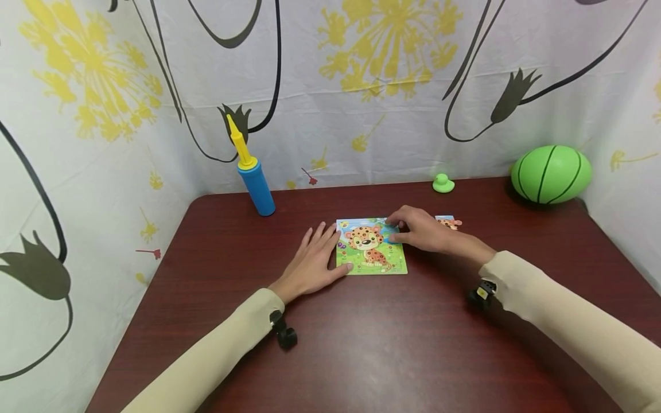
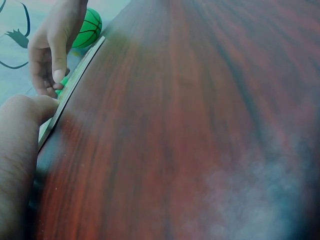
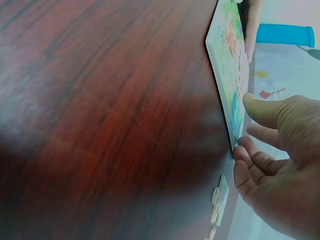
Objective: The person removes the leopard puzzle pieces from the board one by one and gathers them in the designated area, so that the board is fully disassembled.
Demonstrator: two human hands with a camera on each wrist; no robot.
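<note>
A square picture puzzle [image 1: 368, 258] with a spotted leopard cub on green and blue lies flat on the dark wooden table [image 1: 330, 355]. My left hand [image 1: 315, 261] rests at its left side with fingers spread, the thumb on the lower left of the picture. Over the upper right part is my right hand [image 1: 420, 229], its fingers loosely bent and its thumb apart from them. In the right wrist view, the thumb [image 3: 265, 111] reaches over a blue patch of the puzzle. The fingertips there meet its edge. Right of this hand lies a loose puzzle piece [image 1: 448, 222].
Toward the back left stands a blue and yellow hand pump [image 1: 258, 186]. A small green rubber duck [image 1: 443, 183] sits near the back edge, with a green ball [image 1: 551, 175] at the back right corner. Patterned cloth [image 1: 320, 115] hangs behind the table.
</note>
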